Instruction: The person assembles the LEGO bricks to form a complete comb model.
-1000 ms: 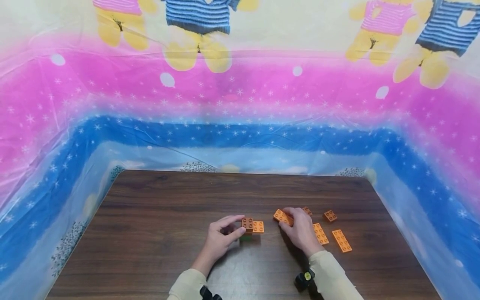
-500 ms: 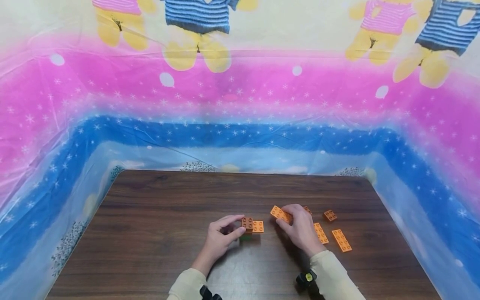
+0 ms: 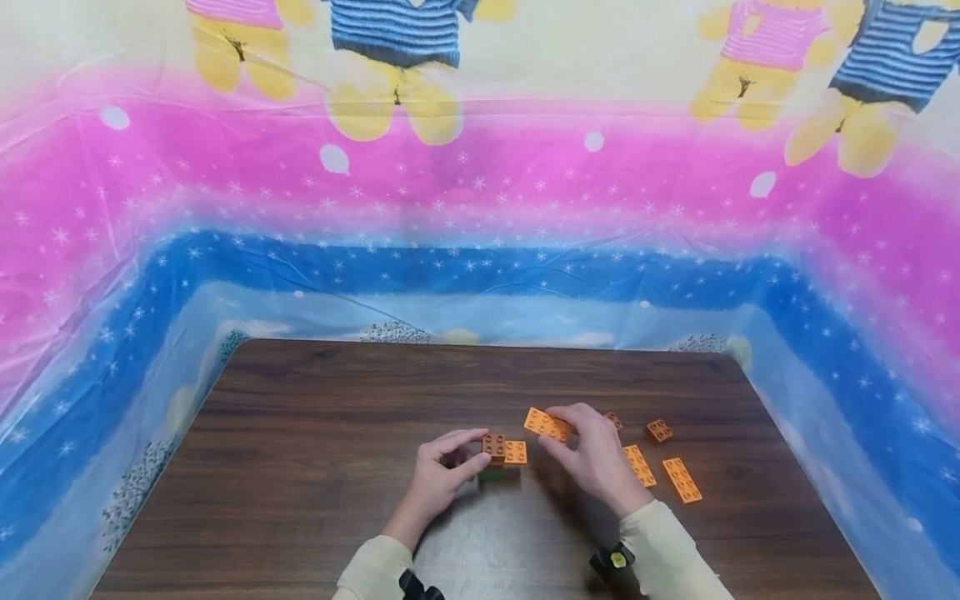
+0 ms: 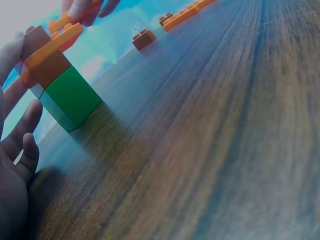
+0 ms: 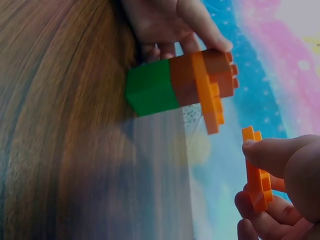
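Observation:
A small stack of toy building bricks stands on the table: a green block [image 5: 152,87] at the bottom, a brown brick [image 4: 52,69] over it, a thin orange plate [image 3: 515,452] jutting out to the right, and another brown brick [image 3: 493,446] on top. My left hand [image 3: 442,475] grips the top of the stack between thumb and fingers. My right hand [image 3: 596,454] pinches a second thin orange plate [image 3: 545,424], studs up, in the air to the right of the stack. In the right wrist view this plate is apart from the stack.
On the brown wooden table [image 3: 315,450], right of my right hand, lie two orange plates, one near [image 3: 639,465] and one farther right [image 3: 682,480]. Behind them are a small brown brick [image 3: 659,430] and another brown brick [image 3: 613,420], partly hidden. A patterned cloth [image 3: 480,275] surrounds the table.
My right hand has moved left with the orange plate, closer to the stack, uncovering more of the plate on the table. My left hand has stayed on the stack.

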A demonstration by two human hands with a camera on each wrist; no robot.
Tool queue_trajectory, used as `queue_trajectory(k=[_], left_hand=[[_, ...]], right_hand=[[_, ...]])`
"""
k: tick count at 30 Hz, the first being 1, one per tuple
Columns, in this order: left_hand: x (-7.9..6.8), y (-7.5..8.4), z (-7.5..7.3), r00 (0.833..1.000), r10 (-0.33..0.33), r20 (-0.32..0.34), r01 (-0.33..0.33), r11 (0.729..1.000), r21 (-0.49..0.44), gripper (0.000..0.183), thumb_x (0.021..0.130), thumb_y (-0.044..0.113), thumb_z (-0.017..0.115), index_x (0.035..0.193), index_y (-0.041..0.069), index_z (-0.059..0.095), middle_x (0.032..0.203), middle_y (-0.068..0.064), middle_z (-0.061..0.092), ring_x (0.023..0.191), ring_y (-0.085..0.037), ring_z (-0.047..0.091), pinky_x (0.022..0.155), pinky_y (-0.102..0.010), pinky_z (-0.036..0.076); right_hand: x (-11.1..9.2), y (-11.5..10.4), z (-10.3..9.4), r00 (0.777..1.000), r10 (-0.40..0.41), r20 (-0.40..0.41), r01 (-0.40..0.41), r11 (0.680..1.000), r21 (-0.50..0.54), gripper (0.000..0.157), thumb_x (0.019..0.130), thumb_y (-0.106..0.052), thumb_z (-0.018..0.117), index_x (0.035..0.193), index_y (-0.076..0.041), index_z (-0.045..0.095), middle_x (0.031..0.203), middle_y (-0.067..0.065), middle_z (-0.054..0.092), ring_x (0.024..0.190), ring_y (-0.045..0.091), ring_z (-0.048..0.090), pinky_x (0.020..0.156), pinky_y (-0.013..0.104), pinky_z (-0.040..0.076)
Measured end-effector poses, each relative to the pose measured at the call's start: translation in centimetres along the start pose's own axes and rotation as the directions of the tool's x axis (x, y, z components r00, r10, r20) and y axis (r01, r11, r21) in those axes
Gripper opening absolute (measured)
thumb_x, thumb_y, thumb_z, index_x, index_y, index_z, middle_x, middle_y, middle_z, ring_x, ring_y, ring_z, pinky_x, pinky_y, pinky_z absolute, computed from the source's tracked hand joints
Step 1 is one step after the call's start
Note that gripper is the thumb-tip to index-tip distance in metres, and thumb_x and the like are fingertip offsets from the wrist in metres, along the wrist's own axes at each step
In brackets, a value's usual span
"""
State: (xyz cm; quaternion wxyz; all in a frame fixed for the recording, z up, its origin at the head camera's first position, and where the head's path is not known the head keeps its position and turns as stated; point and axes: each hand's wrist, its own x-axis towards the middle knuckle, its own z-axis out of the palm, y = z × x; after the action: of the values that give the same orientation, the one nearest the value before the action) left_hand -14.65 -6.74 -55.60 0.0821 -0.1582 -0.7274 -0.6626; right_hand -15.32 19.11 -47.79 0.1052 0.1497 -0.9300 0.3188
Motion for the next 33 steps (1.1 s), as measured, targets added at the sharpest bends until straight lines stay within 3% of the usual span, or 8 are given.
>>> queue_trajectory(k=[11, 16, 22, 33], left_hand=[[0.0, 0.2, 0.0, 1.0, -0.029, -0.006, 0.029, 1.0, 0.001, 0.03, 0.092, 0.012, 0.083, 0.121, 0.013, 0.079, 0.108, -0.007, 0.076, 0.075, -0.014, 0.058, 0.063, -0.026, 0.047], [0.1, 0.1, 0.0, 0.999, -0.041, -0.002, 0.041, 0.999, 0.012, 0.029, 0.092, 0.015, 0.083, 0.121, 0.016, 0.079, 0.109, -0.004, 0.075, 0.075, -0.015, 0.059, 0.064, -0.025, 0.048], [0.0, 0.0, 0.0, 1.0, -0.005, 0.007, 0.005, 1.0, 0.007, 0.03, 0.093, 0.013, 0.081, 0.123, 0.014, 0.078, 0.11, -0.005, 0.076, 0.074, -0.015, 0.059, 0.062, -0.026, 0.048], [0.0, -0.2, -0.1, 1.0, 0.015, 0.011, -0.015, 1.0, -0.009, 0.031, 0.093, 0.011, 0.081, 0.124, 0.013, 0.078, 0.113, -0.006, 0.076, 0.072, -0.014, 0.059, 0.059, -0.026, 0.049]], right_hand=[[0.3, -1.7, -0.2, 0.998, -0.066, 0.024, 0.065, 0.997, 0.031, 0.039, 0.09, -0.024, 0.086, 0.126, -0.015, 0.076, 0.115, -0.001, 0.071, 0.1, 0.012, 0.066, 0.082, 0.038, 0.057], [0.5, -1.9, -0.1, 0.993, -0.102, 0.055, 0.097, 0.992, 0.081, 0.04, 0.092, -0.025, 0.084, 0.128, -0.013, 0.075, 0.118, -0.002, 0.07, 0.104, 0.012, 0.067, 0.085, 0.041, 0.058], [0.5, -2.2, -0.1, 0.987, -0.145, 0.068, 0.134, 0.981, 0.143, 0.039, 0.093, -0.025, 0.083, 0.129, -0.012, 0.075, 0.115, -0.003, 0.069, 0.103, 0.012, 0.066, 0.087, 0.047, 0.058], [0.6, -2.5, 0.1, 0.979, -0.18, 0.099, 0.163, 0.975, 0.152, 0.038, 0.092, -0.027, 0.084, 0.128, -0.016, 0.076, 0.112, -0.008, 0.068, 0.098, 0.008, 0.064, 0.081, 0.046, 0.057]])
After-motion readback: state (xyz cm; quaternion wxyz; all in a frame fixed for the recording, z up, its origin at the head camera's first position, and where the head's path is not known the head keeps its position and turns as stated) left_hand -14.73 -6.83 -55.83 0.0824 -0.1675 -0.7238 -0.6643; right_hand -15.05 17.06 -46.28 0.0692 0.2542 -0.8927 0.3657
